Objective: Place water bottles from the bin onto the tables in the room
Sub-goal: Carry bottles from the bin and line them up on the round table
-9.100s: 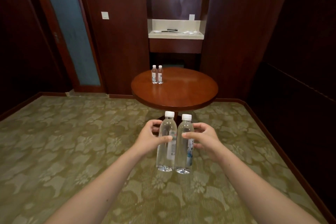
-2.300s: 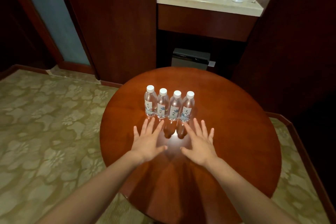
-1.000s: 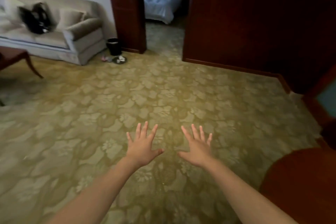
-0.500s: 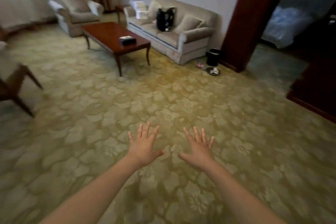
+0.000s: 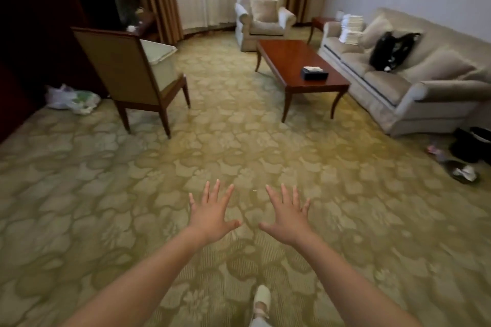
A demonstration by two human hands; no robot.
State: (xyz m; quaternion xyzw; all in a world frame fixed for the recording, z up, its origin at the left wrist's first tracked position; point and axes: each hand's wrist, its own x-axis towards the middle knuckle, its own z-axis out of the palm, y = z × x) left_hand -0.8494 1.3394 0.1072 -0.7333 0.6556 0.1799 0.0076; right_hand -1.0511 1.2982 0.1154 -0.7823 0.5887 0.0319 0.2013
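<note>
My left hand [image 5: 211, 214] and my right hand [image 5: 288, 216] are stretched out in front of me, palms down, fingers spread and straight, holding nothing. They hover over the patterned carpet. A white bin [image 5: 160, 61] sits on the seat of a wooden chair [image 5: 125, 71] at the left, its inside hidden from here. A long wooden coffee table [image 5: 295, 66] stands ahead to the right with a dark tissue box [image 5: 314, 73] on it. No water bottle shows in this view.
A beige sofa [image 5: 414, 79] with a black bag [image 5: 390, 49] and stacked towels lines the right wall. An armchair [image 5: 263, 18] stands by the curtained window. Plastic bags [image 5: 71, 99] lie at the left wall; a black waste bin [image 5: 470, 145] and litter sit right.
The view has swung left from the round table with several bottles to the sitting area. Both hands stay open and empty; the chair with the bin has come into view.
</note>
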